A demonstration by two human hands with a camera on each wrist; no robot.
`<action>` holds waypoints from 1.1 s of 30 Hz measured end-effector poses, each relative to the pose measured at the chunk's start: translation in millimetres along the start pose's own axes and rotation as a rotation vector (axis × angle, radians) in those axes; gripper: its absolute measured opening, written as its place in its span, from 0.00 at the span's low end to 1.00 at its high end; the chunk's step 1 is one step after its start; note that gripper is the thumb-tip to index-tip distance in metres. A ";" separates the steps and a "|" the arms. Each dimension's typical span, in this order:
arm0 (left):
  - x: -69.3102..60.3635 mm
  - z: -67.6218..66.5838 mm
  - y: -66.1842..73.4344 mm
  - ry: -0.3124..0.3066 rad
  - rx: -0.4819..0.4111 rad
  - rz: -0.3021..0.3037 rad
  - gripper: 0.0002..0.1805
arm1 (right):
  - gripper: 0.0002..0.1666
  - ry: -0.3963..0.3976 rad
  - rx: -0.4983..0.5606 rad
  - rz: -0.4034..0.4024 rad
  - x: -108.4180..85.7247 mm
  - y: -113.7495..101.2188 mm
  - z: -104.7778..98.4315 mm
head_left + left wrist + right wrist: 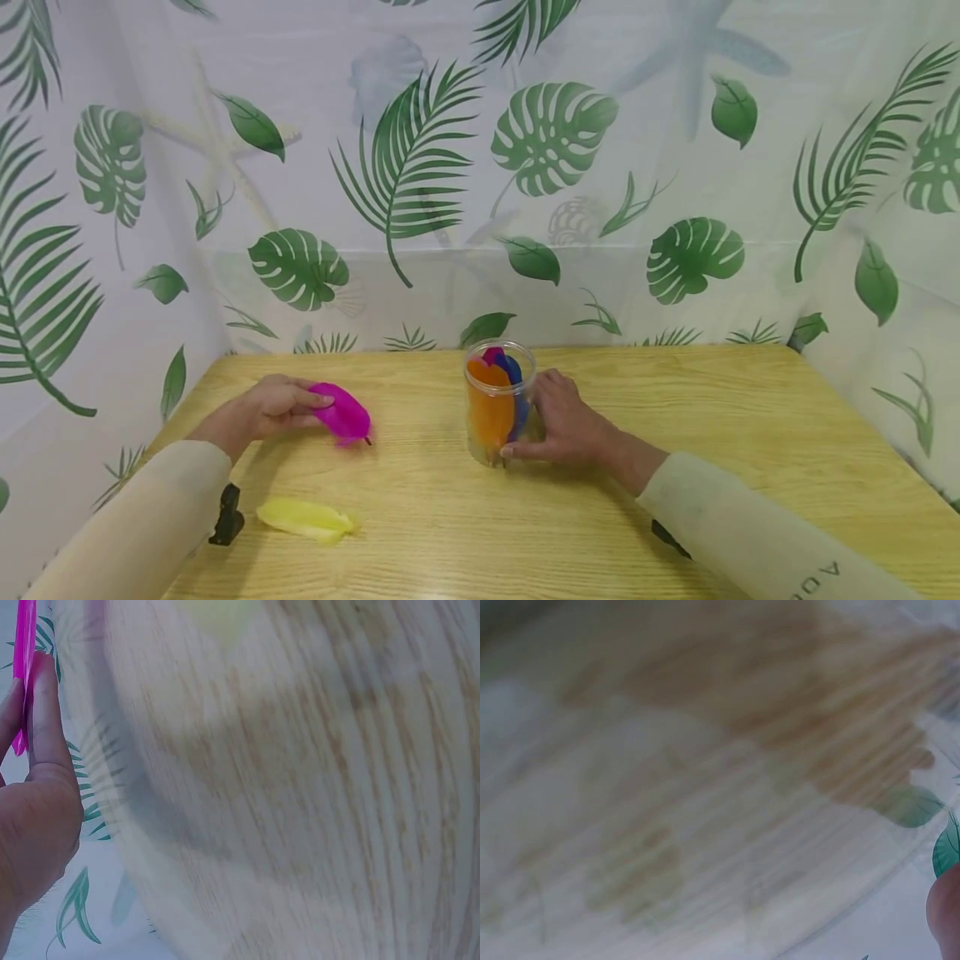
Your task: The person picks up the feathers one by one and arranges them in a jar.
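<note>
Between its thumb and fingers my left hand [279, 406] pinches a magenta feather [343, 414], held just above the table at the left; the left wrist view shows the same magenta feather [25, 667] edge-on. A clear plastic jar [480, 446] stands upright near the middle, its top uncovered. Inside it are an orange feather [491, 408], a blue feather [519, 396] and a bit of magenta. My right hand [566, 421] grips the jar from its right side, thumb at the front near the base. A yellow feather [303, 518] lies on the table by my left forearm.
The wood-grain table [450, 533] reaches back to a white curtain [450, 308] printed with green leaves, which also hangs along both sides. A black strap piece [227, 517] sits at my left wrist. The right wrist view is mostly blurred tabletop.
</note>
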State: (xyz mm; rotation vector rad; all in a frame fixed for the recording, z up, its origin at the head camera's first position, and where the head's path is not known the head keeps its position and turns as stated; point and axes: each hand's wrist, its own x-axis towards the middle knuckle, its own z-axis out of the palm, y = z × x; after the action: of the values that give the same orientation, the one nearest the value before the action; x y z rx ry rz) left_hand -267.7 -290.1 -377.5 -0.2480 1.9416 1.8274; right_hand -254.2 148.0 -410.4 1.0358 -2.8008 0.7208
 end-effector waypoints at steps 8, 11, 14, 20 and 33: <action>-3.5 7.1 10.7 0.012 0.041 0.016 0.32 | 0.42 0.007 -0.010 -0.013 0.1 -0.1 0.4; -3.8 10.5 15.3 0.013 0.039 0.036 0.29 | 0.45 0.014 -0.030 -0.023 0.3 0.1 0.5; -3.8 13.2 19.2 0.011 0.032 0.044 0.24 | 0.47 0.015 -0.042 -0.022 0.5 0.2 0.3; -4.6 18.2 26.5 0.004 0.022 0.034 0.23 | 0.47 0.012 -0.044 -0.016 0.6 -0.1 0.1; -7.4 30.5 46.0 -0.016 -0.006 0.076 0.28 | 0.49 0.004 -0.046 -0.013 0.5 0.7 1.2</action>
State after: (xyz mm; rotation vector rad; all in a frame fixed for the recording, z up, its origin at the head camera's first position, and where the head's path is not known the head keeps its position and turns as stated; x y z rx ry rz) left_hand -274.9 -256.9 -333.3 -0.1632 1.9598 1.8777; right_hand -255.0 147.6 -411.6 1.0431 -2.7902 0.6533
